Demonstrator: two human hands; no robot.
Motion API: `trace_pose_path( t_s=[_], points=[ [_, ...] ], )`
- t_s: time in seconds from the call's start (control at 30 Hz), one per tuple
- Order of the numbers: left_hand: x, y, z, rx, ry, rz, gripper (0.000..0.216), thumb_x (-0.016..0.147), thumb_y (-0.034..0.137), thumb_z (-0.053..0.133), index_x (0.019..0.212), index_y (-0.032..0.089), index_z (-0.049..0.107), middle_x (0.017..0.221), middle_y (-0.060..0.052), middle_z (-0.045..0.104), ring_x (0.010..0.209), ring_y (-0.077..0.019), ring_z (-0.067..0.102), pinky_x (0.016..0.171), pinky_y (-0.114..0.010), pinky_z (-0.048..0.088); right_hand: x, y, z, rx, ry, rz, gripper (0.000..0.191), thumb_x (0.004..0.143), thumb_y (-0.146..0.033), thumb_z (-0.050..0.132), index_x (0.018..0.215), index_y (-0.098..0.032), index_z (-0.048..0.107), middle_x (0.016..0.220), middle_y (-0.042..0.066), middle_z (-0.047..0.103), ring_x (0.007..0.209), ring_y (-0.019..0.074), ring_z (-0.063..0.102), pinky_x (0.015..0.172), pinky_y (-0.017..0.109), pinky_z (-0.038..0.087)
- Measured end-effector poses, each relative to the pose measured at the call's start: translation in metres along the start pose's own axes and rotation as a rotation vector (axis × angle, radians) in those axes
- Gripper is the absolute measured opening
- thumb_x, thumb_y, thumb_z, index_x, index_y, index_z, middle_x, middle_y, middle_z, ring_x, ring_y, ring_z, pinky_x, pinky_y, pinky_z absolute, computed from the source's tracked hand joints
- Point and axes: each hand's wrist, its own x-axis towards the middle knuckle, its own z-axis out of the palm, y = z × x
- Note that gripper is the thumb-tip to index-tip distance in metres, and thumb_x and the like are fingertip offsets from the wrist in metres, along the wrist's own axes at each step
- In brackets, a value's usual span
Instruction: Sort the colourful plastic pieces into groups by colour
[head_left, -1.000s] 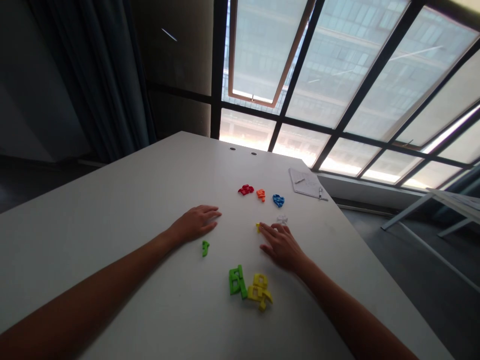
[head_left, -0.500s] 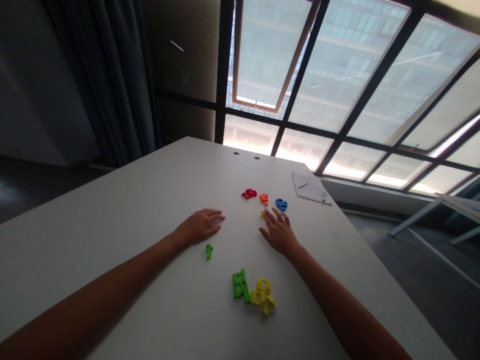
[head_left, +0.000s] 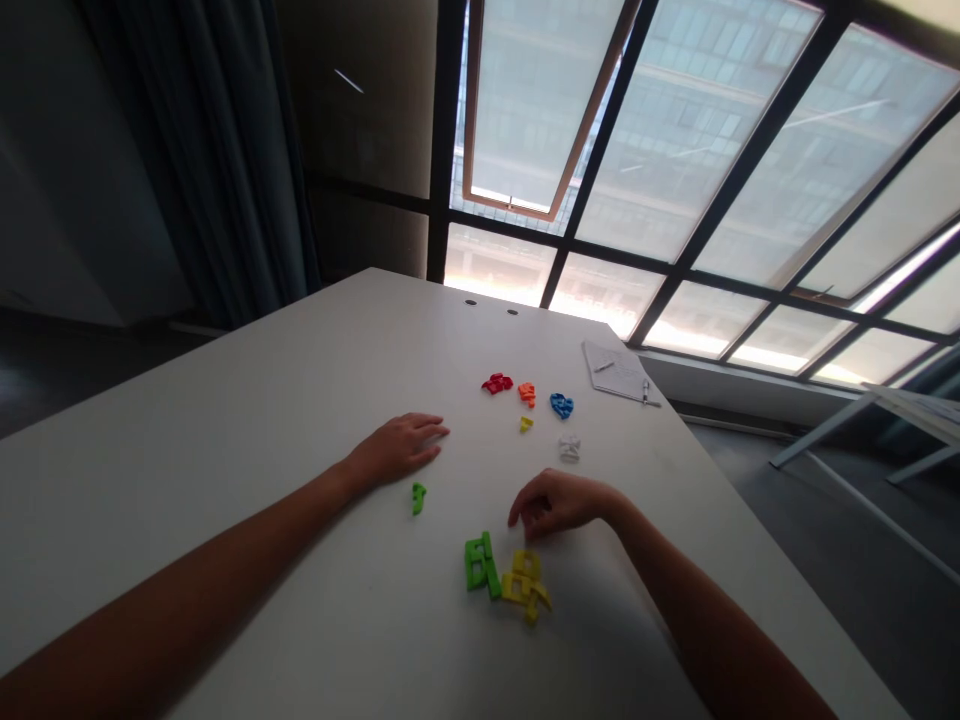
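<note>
My left hand (head_left: 401,447) rests flat on the white table (head_left: 315,380), its fingers stretched out and holding nothing. Just in front of it lies a small green piece (head_left: 418,498). My right hand (head_left: 562,502) is held over the table with bent fingers that stand apart; I see nothing between them. Right below its fingertips lies a cluster of yellow plastic pieces (head_left: 517,588), some with square holes. Touching or close beside that cluster are several green pieces (head_left: 480,565). A single yellow piece (head_left: 526,424) lies farther back.
Beyond my hands sit small piles of red pieces (head_left: 497,383), orange pieces (head_left: 527,394), blue pieces (head_left: 561,405) and white pieces (head_left: 569,447). A notebook (head_left: 619,370) with pens lies near the right table edge. Windows and a dark curtain (head_left: 217,150) stand behind.
My right hand has drawn back toward me from the lone yellow piece to the yellow cluster, its fingers curling. The white pieces now show. My left hand has stayed in place.
</note>
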Motion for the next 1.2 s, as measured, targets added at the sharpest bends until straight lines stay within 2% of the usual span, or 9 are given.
trace_pose_path(
  t_s=[0.07, 0.13, 0.33, 0.43, 0.57, 0.7, 0.8, 1.0, 1.2],
  points=[
    [0.0, 0.0, 0.0, -0.005, 0.0, -0.008, 0.042, 0.102, 0.045, 0.049, 0.136, 0.027, 0.066, 0.147, -0.008, 0.061, 0.131, -0.0257, 0.057, 0.113, -0.045, 0.046, -0.001, -0.006, -0.001, 0.034, -0.119, 0.006, 0.035, 0.082, -0.035, 0.08, 0.115, -0.022, 0.078, 0.083, -0.002, 0.071, 0.07, 0.011, 0.062, 0.065, 0.019, 0.048],
    [0.0, 0.0, 0.001, -0.007, 0.005, -0.012, 0.042, 0.102, 0.046, 0.049, 0.136, 0.027, 0.067, 0.146, -0.009, 0.061, 0.131, -0.026, 0.057, 0.113, -0.045, 0.046, 0.0, -0.008, 0.0, -0.005, -0.144, -0.006, 0.031, 0.082, -0.032, 0.081, 0.112, -0.023, 0.079, 0.086, -0.002, 0.072, 0.072, 0.0107, 0.062, 0.068, 0.02, 0.048],
    [0.0, 0.001, -0.001, -0.006, -0.008, -0.014, 0.041, 0.102, 0.043, 0.049, 0.137, 0.027, 0.066, 0.147, -0.009, 0.061, 0.131, -0.0263, 0.058, 0.112, -0.045, 0.047, 0.001, -0.008, 0.001, -0.082, -0.062, 0.014, 0.029, 0.084, -0.018, 0.075, 0.113, -0.023, 0.078, 0.089, -0.001, 0.072, 0.075, 0.0112, 0.065, 0.069, 0.02, 0.05],
    [0.0, 0.001, -0.002, -0.004, -0.012, -0.019, 0.041, 0.102, 0.043, 0.05, 0.137, 0.027, 0.066, 0.147, -0.008, 0.061, 0.132, -0.0263, 0.057, 0.112, -0.045, 0.047, -0.002, -0.009, -0.003, -0.026, -0.054, 0.016, 0.03, 0.084, -0.027, 0.078, 0.114, -0.023, 0.076, 0.092, 0.0, 0.073, 0.079, 0.0123, 0.066, 0.071, 0.02, 0.051],
    [0.0, 0.001, 0.0, -0.002, -0.01, -0.012, 0.042, 0.102, 0.043, 0.05, 0.137, 0.026, 0.066, 0.147, -0.008, 0.061, 0.132, -0.0257, 0.057, 0.113, -0.045, 0.046, -0.002, -0.015, -0.003, 0.006, -0.142, 0.066, 0.044, 0.078, -0.039, 0.087, 0.117, -0.023, 0.075, 0.099, 0.002, 0.073, 0.084, 0.0141, 0.067, 0.073, 0.022, 0.051],
    [0.0, 0.001, 0.0, -0.008, 0.001, -0.011, 0.043, 0.102, 0.044, 0.049, 0.137, 0.026, 0.066, 0.146, -0.009, 0.061, 0.131, -0.0259, 0.058, 0.113, -0.044, 0.047, 0.003, -0.026, 0.005, -0.079, -0.19, 0.093, 0.04, 0.077, -0.034, 0.087, 0.113, -0.022, 0.075, 0.096, 0.001, 0.073, 0.082, 0.0146, 0.067, 0.073, 0.023, 0.051],
    [0.0, 0.002, -0.001, -0.005, 0.002, -0.014, 0.043, 0.102, 0.045, 0.049, 0.137, 0.026, 0.067, 0.146, -0.009, 0.062, 0.131, -0.0264, 0.058, 0.113, -0.045, 0.047, 0.005, -0.029, 0.007, -0.158, -0.075, 0.08, 0.034, 0.083, -0.027, 0.082, 0.115, -0.022, 0.074, 0.103, 0.003, 0.072, 0.082, 0.0143, 0.068, 0.075, 0.023, 0.052],
    [0.0, 0.002, -0.001, 0.006, 0.001, -0.004, 0.042, 0.103, 0.043, 0.049, 0.136, 0.026, 0.067, 0.146, -0.009, 0.062, 0.131, -0.0261, 0.058, 0.113, -0.045, 0.047, 0.006, -0.009, 0.01, -0.426, 0.35, 0.119, 0.028, 0.094, -0.021, 0.068, 0.122, -0.026, 0.071, 0.118, 0.006, 0.068, 0.079, 0.0122, 0.067, 0.077, 0.025, 0.051],
    [0.0, -0.002, 0.003, 0.009, 0.022, 0.008, 0.039, 0.102, 0.042, 0.051, 0.135, 0.027, 0.067, 0.146, -0.008, 0.062, 0.13, -0.0265, 0.059, 0.112, -0.044, 0.048, 0.014, 0.01, 0.015, -0.685, 0.596, 0.277, 0.035, 0.099, -0.02, 0.059, 0.134, -0.025, 0.063, 0.131, 0.008, 0.065, 0.101, 0.0184, 0.068, 0.084, 0.028, 0.052]
  ],
)
